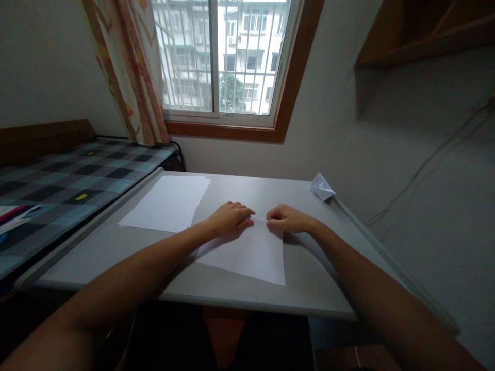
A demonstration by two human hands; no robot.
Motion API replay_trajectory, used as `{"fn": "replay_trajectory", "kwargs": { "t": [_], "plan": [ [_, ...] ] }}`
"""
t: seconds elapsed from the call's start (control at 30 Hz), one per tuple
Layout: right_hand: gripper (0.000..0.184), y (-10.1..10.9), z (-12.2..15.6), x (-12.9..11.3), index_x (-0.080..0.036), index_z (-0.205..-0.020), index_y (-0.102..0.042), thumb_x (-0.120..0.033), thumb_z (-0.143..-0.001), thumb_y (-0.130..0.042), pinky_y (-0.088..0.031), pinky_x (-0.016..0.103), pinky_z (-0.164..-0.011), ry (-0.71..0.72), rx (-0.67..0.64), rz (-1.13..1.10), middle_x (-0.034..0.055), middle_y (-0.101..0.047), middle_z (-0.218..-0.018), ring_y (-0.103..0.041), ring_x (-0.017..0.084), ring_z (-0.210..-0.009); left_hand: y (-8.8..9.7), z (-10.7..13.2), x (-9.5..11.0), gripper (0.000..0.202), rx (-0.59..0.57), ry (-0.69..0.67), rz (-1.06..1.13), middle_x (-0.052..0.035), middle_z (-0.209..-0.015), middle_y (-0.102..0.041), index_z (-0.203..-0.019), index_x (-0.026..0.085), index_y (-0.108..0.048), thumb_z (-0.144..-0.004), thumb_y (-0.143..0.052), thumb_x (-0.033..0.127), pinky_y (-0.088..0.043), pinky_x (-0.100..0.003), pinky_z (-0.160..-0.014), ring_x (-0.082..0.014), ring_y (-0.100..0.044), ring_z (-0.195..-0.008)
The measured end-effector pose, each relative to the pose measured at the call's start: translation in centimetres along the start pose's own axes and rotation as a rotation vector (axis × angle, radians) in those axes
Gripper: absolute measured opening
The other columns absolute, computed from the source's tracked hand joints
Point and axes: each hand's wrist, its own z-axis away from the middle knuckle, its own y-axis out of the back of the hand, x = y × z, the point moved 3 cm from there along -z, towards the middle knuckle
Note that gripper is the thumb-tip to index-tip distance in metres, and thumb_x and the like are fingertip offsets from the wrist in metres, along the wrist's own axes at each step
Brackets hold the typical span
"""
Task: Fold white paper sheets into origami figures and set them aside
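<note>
A white sheet of paper point(247, 255) lies at the middle of the table, its near edge toward me. Along its far edge, my left hand point(232, 217) grips the paper between thumb and fingers. My right hand point(284, 218) is curled closed on the same edge, a short gap away from the left. Between the two hands a narrow strip of the far edge looks raised or folded. The fingertips partly hide how the paper is held.
A stack of white paper point(166, 203) lies on the table point(116, 257) to the left. A folded paper boat point(322, 187) stands at the far right corner. Beyond the left edge is a bed with a checked cover point(81, 170). A window point(220, 62) and walls bound the back and right.
</note>
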Motion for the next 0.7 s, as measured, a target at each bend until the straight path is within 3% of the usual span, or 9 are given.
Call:
{"fn": "replay_trajectory", "kwargs": {
  "t": [0.13,0.27,0.53,0.7],
  "plan": [
    [0.024,-0.3,-0.1,-0.8,-0.014,-0.077,-0.071,-0.03,-0.08,-0.053,-0.037,0.022,-0.056,0.082,0.132,0.137,0.0016,-0.065,-0.067,-0.054,0.011,-0.059,-0.6,0.0,-0.3,0.029,-0.052,0.146,0.076,-0.0058,-0.081,-0.071,-0.09,0.019,-0.071,-0.088,-0.05,0.039,-0.043,-0.028,-0.067,-0.018,-0.063,-0.072],
    [0.027,-0.5,-0.4,-1.2,-0.017,-0.086,-0.074,-0.035,-0.082,-0.054,-0.041,0.022,-0.063,0.135,0.243,0.2,0.0046,-0.072,-0.078,-0.061,0.014,-0.067,-0.6,-0.1,-0.4,0.031,-0.038,0.218,0.238,-0.0051,-0.076,-0.07,-0.086,0.018,-0.072,-0.087,-0.051,0.04,-0.04,-0.024,-0.059,-0.0142,-0.06,-0.064],
    [0.028,1.1,0.2,0.1,-0.014,-0.079,-0.075,-0.034,-0.081,-0.056,-0.039,0.022,-0.056,0.062,0.294,0.197,0.0047,-0.071,-0.069,-0.059,0.013,-0.059,-0.3,-0.1,-2.5,0.035,-0.085,0.315,0.201,-0.0046,-0.075,-0.07,-0.086,0.018,-0.072,-0.087,-0.048,0.044,-0.036,-0.024,-0.057,-0.0146,-0.058,-0.063],
    [0.023,0.8,0.3,-0.7,-0.02,-0.089,-0.075,-0.03,-0.081,-0.056,-0.042,0.028,-0.069,0.054,0.355,0.48,0.0062,-0.073,-0.086,-0.064,0.019,-0.075,-0.1,-0.1,-1.8,0.034,-0.072,0.289,0.113,-0.0058,-0.078,-0.07,-0.088,0.02,-0.072,-0.087,-0.047,0.043,-0.037,-0.025,-0.059,-0.017,-0.06,-0.068]
  ]
}}
